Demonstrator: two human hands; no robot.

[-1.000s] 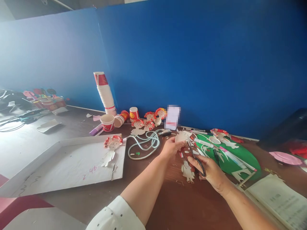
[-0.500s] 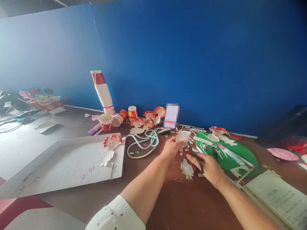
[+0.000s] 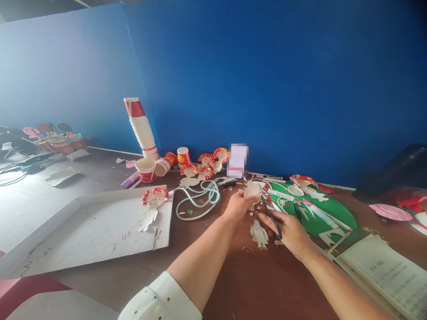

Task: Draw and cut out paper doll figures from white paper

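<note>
Currently, two white paper cutouts are showing mid-table: one cutout point(image 3: 252, 189) is being held, another point(image 3: 259, 234) is lying nearer. Four red-fringed paper figures point(image 3: 204, 172) are sitting farther left, a fifth point(image 3: 155, 198) is resting on the white box lid point(image 3: 100, 231). Left hand point(image 3: 237, 205) is pinching the held cutout, thumb on top; right hand point(image 3: 289, 232) is gripping one pair of scissors point(image 3: 275, 226), fingers curling round the handles; can't tell blade gap.

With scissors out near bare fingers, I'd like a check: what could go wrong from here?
The scissors in the right hand sit close to the white paper and to the left hand holding it, so a slip might nick a finger or spoil the paper. The paper figure beside the right hand could get knocked or creased. The cup stack appears to lean and might topple if bumped.
</note>
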